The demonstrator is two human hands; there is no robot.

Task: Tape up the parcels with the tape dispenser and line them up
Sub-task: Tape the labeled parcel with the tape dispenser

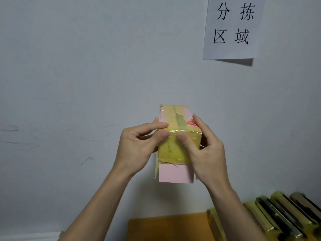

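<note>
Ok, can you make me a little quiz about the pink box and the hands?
1. True or false: the pink parcel rests on the wooden table.
2. Which hand's thumb presses the yellow tape on the near face: A left hand, B right hand, C both?
3. Where are the other taped parcels?

Key: 1 false, both hands hold it up in the air. 2 C. 3 Lower right, in a row on the table.

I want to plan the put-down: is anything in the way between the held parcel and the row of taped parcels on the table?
Nothing visible blocks it. Both the left hand and right hand hold the pink parcel in open air, with the row of taped parcels down to the right on the table.
</note>
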